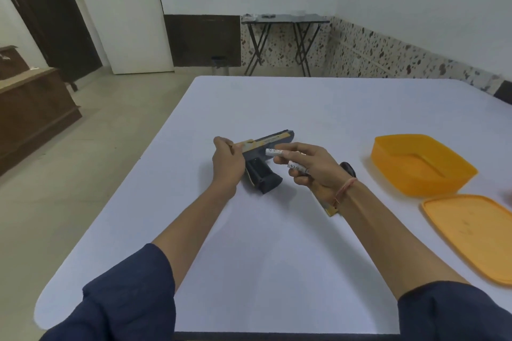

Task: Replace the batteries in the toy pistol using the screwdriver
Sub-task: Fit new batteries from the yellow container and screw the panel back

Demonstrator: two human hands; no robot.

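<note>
The left hand (227, 163) grips the left end of the toy pistol (266, 158) at the middle of the table (277, 257), probably to steady it, while the right hand (313, 169) pinches two white batteries (274, 152) just beside it, seemingly ready for loading.

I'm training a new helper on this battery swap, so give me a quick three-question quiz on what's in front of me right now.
1. True or false: the lid is fitted on the orange container.
2. What does the right hand hold? A) the lid B) white batteries C) nothing
3. Fill in: the left hand holds the ____.

Key:
1. False: the lid lies on the table beside the open container.
2. B
3. toy pistol
</note>
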